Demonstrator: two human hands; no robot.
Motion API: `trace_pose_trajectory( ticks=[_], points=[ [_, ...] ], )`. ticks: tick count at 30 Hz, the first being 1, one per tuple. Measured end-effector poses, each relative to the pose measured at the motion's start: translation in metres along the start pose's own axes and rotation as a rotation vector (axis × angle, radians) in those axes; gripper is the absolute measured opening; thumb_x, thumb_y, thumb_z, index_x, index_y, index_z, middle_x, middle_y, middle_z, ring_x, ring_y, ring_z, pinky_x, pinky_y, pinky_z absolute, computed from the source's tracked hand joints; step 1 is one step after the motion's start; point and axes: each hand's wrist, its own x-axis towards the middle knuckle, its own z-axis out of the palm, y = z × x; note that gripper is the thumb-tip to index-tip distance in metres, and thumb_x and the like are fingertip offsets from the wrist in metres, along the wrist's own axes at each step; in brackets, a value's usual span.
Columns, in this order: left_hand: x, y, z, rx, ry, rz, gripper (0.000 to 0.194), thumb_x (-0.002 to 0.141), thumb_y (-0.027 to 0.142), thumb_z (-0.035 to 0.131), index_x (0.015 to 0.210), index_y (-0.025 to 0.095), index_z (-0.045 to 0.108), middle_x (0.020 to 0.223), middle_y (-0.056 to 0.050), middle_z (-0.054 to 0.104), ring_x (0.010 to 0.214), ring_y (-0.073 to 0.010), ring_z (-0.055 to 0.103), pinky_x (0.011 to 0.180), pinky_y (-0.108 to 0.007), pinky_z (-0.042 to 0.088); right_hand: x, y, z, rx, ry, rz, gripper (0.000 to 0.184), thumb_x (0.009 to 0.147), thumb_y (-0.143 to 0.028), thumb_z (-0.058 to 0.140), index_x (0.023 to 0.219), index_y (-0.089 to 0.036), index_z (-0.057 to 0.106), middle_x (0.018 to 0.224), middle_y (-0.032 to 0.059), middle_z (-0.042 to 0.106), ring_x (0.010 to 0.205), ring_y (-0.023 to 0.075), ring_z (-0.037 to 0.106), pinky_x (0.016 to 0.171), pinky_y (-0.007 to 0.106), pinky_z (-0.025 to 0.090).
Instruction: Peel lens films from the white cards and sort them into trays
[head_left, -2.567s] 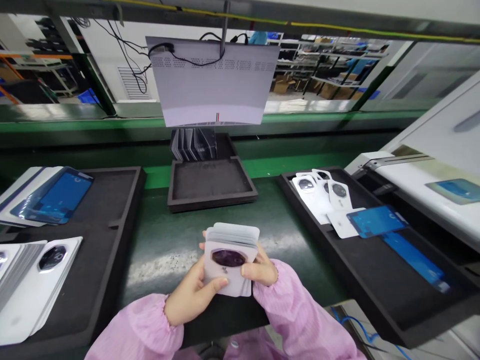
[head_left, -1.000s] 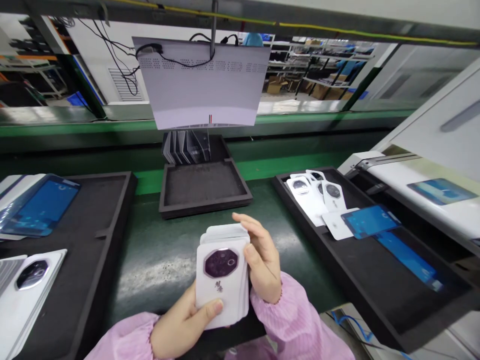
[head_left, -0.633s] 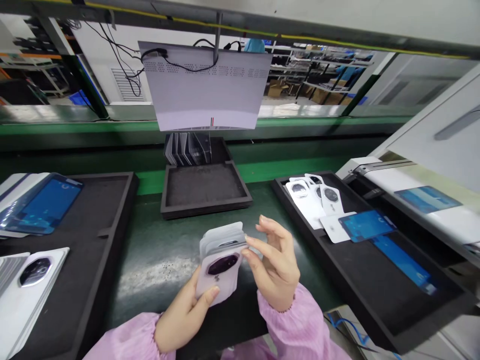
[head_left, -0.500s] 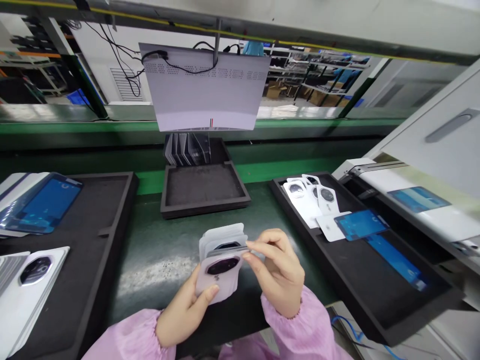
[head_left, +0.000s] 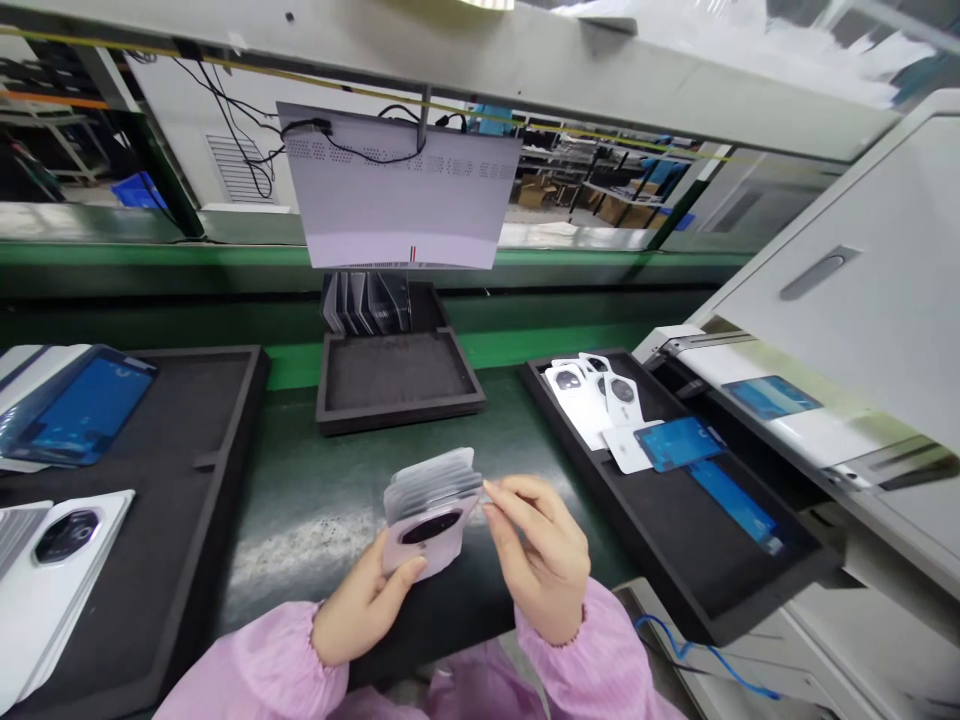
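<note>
My left hand (head_left: 369,605) is wrapped round the lower part of a fanned stack of white phone back covers (head_left: 431,545), its thumb on the front one. A dark oval camera area shows on that front cover. At the stack's upper right edge, my right hand (head_left: 544,545) has thumb and forefinger closed on the corner of one cover. Its other fingers are curled. The stack is tilted above the dark green bench top (head_left: 300,500), and the covers behind the front one show mostly as edges.
A left black tray (head_left: 187,560) holds white covers (head_left: 71,570) and blue-filmed panels (head_left: 86,410). The middle black tray (head_left: 401,412) has dark sheets (head_left: 367,303) standing at its back. More covers (head_left: 581,400) lie in the right tray (head_left: 675,540), beside a white machine (head_left: 840,270).
The stack's upper edges have fanned further apart. My right fingertips have moved along its right edge. The view has shifted, with the right tray and machine appearing further left.
</note>
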Motion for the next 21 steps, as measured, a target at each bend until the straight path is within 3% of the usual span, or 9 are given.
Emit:
trace_pose_trajectory(
  ticks=[6, 10, 13, 15, 21],
  points=[
    [0.000, -0.002, 0.000, 0.022, 0.030, -0.096, 0.043, 0.082, 0.043, 0.054, 0.115, 0.015, 0.055, 0.120, -0.013, 0.061, 0.113, -0.0285, 0.054, 0.101, -0.043, 0.038, 0.004, -0.013, -0.008, 0.276, -0.131, 0.279, 0.009, 0.081, -0.013, 0.056, 0.084, -0.021, 0.059, 0.083, 0.0042, 0.058, 0.076, 0.0152, 0.057, 0.064, 0.028, 0.048],
    [0.001, -0.005, -0.003, -0.011, -0.052, -0.076, 0.043, 0.083, 0.040, 0.054, 0.119, 0.017, 0.052, 0.123, -0.010, 0.059, 0.118, -0.0271, 0.050, 0.105, -0.043, 0.033, 0.014, -0.019, -0.017, 0.359, -0.319, 0.395, 0.010, 0.082, -0.017, 0.056, 0.091, -0.021, 0.053, 0.092, 0.0051, 0.064, 0.077, 0.0148, 0.060, 0.067, 0.028, 0.049],
    [0.001, -0.003, -0.004, -0.020, -0.141, -0.011, 0.042, 0.084, 0.037, 0.053, 0.122, 0.019, 0.050, 0.131, -0.009, 0.053, 0.120, -0.0265, 0.048, 0.107, -0.043, 0.029, 0.030, -0.021, -0.026, 0.298, -0.525, 0.314, 0.027, 0.083, -0.017, 0.055, 0.109, -0.023, 0.055, 0.090, 0.0038, 0.066, 0.074, 0.0143, 0.061, 0.060, 0.026, 0.049],
    [0.000, 0.000, -0.004, -0.016, -0.189, 0.029, 0.043, 0.085, 0.035, 0.052, 0.125, 0.020, 0.048, 0.136, -0.009, 0.049, 0.123, -0.0267, 0.045, 0.108, -0.043, 0.028, 0.042, -0.022, -0.031, 0.209, -0.682, 0.204, 0.032, 0.083, -0.017, 0.053, 0.114, -0.024, 0.057, 0.097, 0.0051, 0.067, 0.083, 0.0167, 0.062, 0.062, 0.026, 0.050],
    [0.000, 0.004, -0.002, -0.028, -0.212, 0.032, 0.055, 0.085, 0.034, 0.052, 0.136, 0.021, 0.037, 0.142, -0.009, 0.041, 0.129, -0.0276, 0.037, 0.110, -0.045, 0.023, 0.069, -0.025, -0.034, 0.039, -0.973, -0.028, 0.043, 0.086, -0.011, 0.045, 0.125, -0.026, 0.052, 0.113, 0.0025, 0.066, 0.101, 0.0188, 0.060, 0.088, 0.037, 0.047]
  ],
)
